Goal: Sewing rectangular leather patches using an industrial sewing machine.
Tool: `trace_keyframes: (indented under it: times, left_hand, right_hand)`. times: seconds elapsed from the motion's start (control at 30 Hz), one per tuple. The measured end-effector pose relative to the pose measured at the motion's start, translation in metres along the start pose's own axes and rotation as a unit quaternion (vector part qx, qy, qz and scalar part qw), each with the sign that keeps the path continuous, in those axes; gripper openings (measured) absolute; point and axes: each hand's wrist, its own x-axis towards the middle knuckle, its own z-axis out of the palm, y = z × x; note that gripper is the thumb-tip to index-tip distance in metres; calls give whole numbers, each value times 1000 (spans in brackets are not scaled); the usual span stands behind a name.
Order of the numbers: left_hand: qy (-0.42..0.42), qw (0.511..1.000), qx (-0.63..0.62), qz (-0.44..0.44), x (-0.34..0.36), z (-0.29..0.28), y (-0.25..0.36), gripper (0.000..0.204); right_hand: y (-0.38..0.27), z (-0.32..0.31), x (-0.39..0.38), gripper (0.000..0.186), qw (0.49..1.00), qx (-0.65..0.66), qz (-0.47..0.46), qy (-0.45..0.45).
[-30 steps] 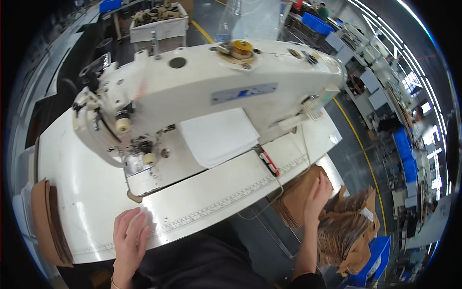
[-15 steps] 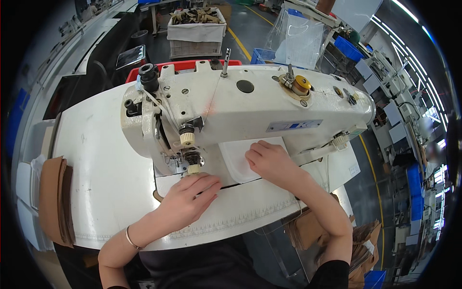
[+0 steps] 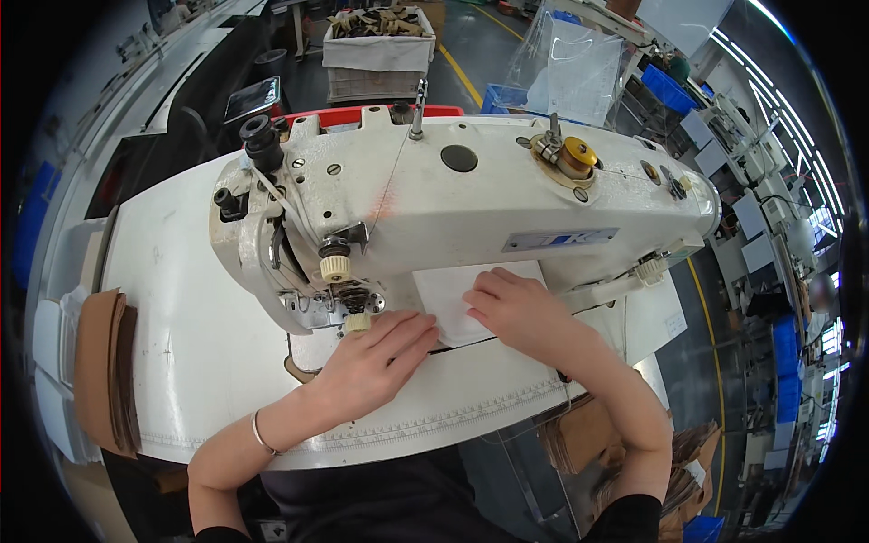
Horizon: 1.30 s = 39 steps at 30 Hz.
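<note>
A flat white piece with a rounded corner [image 3: 441, 294] lies on the sewing machine bed, partly under the machine arm. I cannot tell whether it is cloth or padding. My left hand [image 3: 385, 356] rests beside the needle area, its fingers stretched out and its fingertips at the piece's near left edge. With bent fingers, my right hand [image 3: 514, 308] grips the right part of the piece, partly covering it. The white sewing machine [image 3: 434, 213] stands across the table, its needle end just beyond my left hand.
Brown folded pieces [image 3: 101, 371] are stacked at the table's left edge, beside white pieces [image 3: 56, 398]. More brown pieces [image 3: 579, 439] lie below the table at the right. A red tray [image 3: 444, 111] shows behind the machine, and a full white-lined bin [image 3: 378, 56] stands farther back.
My left hand has shifted right and slightly up, reaching the white piece's edge. The white piece has turned slightly, with my right hand still on it. The view has moved a little.
</note>
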Motion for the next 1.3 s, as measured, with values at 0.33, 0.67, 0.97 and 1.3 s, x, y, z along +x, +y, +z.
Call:
trace_keyframes:
  times: [0.33,0.67,0.97,1.3]
  left_hand:
    - [23,999,14,28,10,2,2,41]
    - [36,999,11,32,21,9,0,43]
    - [-62,997,30,43,42,19,0,39]
    - [66,988,127,64,61,28,-7,27]
  right_hand:
    - [13,-5,3,11,925,309,220,-40]
    - [5,6,-2,14,996,65,64,-5]
    - [32,1,-3,15,833,446,327,-6]
    - [34,-1,-6,19,782,537,316,-19]
